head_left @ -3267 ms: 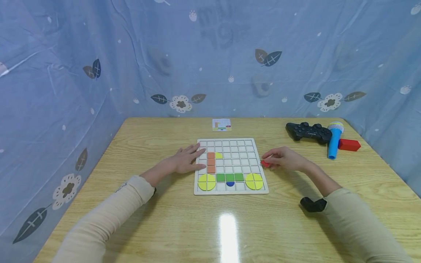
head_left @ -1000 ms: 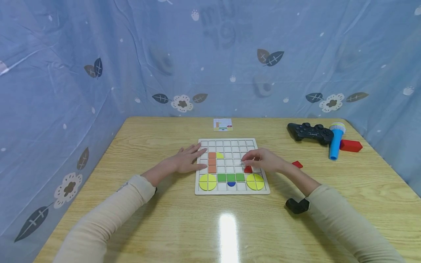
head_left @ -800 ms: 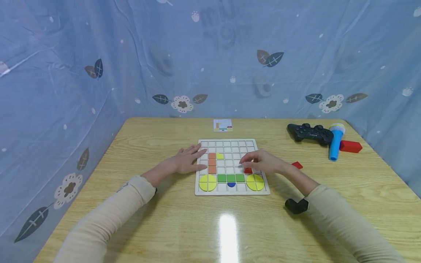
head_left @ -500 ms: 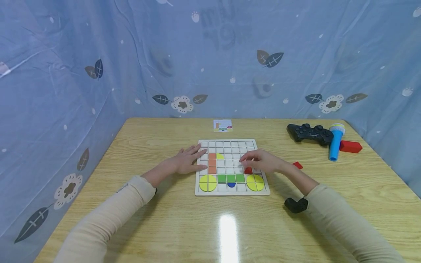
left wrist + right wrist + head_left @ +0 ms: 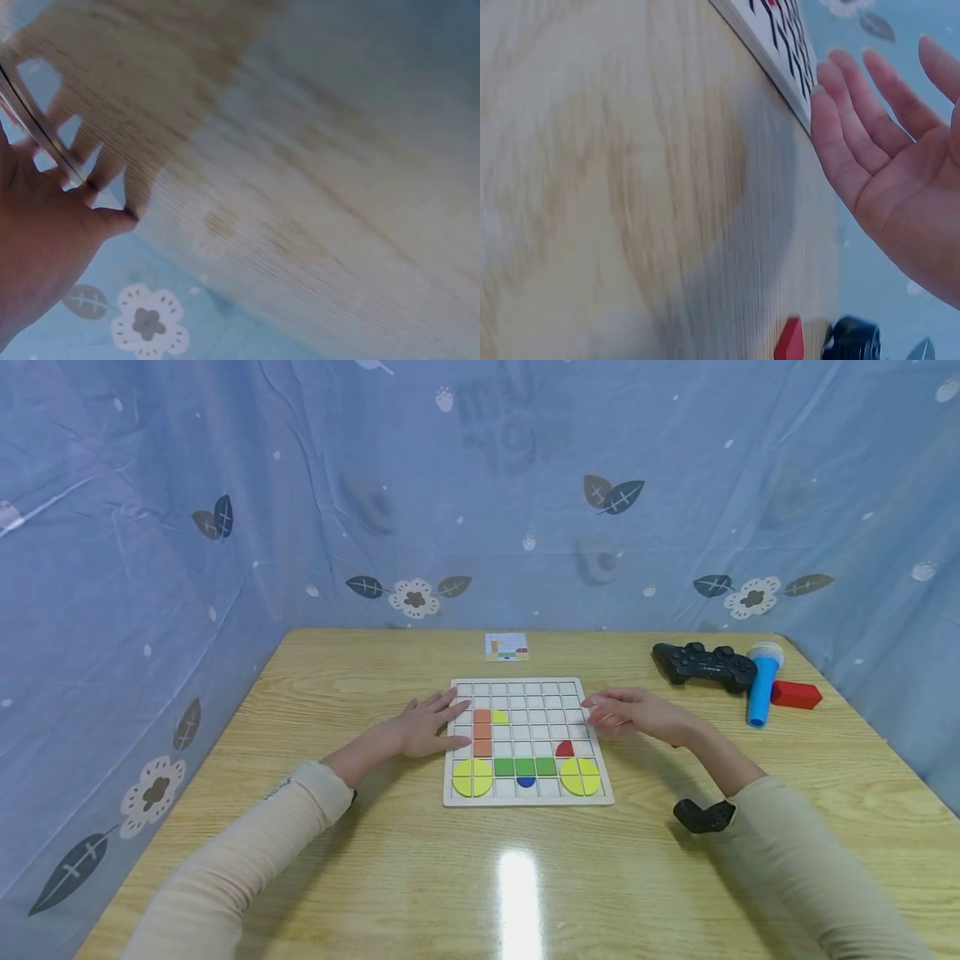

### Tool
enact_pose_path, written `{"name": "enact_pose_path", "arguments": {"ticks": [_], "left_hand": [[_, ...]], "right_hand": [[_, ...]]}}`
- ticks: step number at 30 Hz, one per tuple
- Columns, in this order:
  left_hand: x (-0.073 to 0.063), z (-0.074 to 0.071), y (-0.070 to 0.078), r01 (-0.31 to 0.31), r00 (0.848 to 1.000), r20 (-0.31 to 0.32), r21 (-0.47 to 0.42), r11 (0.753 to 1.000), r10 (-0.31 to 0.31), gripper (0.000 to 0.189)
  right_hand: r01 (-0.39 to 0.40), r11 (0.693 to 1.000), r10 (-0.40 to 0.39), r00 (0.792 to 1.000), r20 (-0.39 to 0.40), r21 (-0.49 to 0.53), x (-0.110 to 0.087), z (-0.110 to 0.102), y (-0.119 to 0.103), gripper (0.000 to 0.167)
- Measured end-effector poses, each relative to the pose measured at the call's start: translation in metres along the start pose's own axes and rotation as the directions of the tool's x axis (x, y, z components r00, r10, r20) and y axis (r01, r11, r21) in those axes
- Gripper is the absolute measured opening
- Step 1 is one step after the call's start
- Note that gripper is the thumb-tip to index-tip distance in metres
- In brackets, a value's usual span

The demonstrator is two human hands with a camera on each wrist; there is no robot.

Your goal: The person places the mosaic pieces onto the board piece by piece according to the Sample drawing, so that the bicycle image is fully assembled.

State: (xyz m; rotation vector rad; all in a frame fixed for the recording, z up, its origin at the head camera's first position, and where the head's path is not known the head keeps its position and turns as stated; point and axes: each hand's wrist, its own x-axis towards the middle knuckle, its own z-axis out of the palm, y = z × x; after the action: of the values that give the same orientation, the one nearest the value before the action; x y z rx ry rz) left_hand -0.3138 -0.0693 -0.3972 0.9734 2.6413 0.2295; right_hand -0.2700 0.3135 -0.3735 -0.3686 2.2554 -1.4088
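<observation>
A white grid board (image 5: 535, 701) lies on the table. My left hand (image 5: 420, 727) rests on its left edge with fingers spread and straight. At the board's right edge hovers my right hand (image 5: 637, 713), fingers loosely bent and holding nothing; its bare palm also shows in the right wrist view. A red quarter-circle tile (image 5: 564, 749) sits on the board above the right yellow circle (image 5: 580, 777). Also on the board are orange squares (image 5: 482, 732), a yellow quarter tile (image 5: 499, 717), green squares (image 5: 525, 767), a blue half-round tile (image 5: 527, 782) and a left yellow circle (image 5: 472, 777).
Behind the board lies a small pattern card (image 5: 507, 647). At the back right are a black game controller (image 5: 705, 665), a blue toy microphone (image 5: 761, 689) and a red block (image 5: 797, 695). My right forearm almost wholly hides a loose red tile on the table.
My right hand brought a red tile from beside the board onto it, let go, and has drawn back right to the board's edge. My left hand has stayed still.
</observation>
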Motion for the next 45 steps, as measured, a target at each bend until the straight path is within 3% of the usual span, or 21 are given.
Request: {"name": "enact_pose_path", "arguments": {"ticks": [17,24,31,37,45], "left_hand": [[0.001,0.001,0.0,-0.012,1.0,0.001,-0.004,1.0,0.012,0.076],[0.001,0.001,-0.002,-0.009,1.0,-0.007,-0.008,1.0,0.009,0.076],[0.002,0.002,-0.003,-0.011,1.0,-0.008,-0.001,1.0,0.011,0.076],[0.003,0.003,-0.004,-0.016,1.0,-0.009,0.004,1.0,0.016,0.075],[0.002,0.003,-0.003,-0.016,1.0,-0.007,0.005,1.0,0.016,0.076]], "right_hand": [[-0.036,0.999,0.03,0.984,-0.177,-0.032,-0.037,-0.039,0.03,0.059],[-0.047,0.994,0.025,0.976,-0.217,-0.099,-0.053,-0.048,0.042,0.06],[-0.031,0.997,0.015,0.972,-0.235,-0.065,-0.066,-0.054,0.052,0.056],[-0.048,0.986,0.004,0.967,-0.256,-0.163,-0.076,-0.055,0.058,0.05],[0.023,0.954,-0.097,0.967,-0.234,-0.299,-0.078,-0.048,0.06,0.05]]}}
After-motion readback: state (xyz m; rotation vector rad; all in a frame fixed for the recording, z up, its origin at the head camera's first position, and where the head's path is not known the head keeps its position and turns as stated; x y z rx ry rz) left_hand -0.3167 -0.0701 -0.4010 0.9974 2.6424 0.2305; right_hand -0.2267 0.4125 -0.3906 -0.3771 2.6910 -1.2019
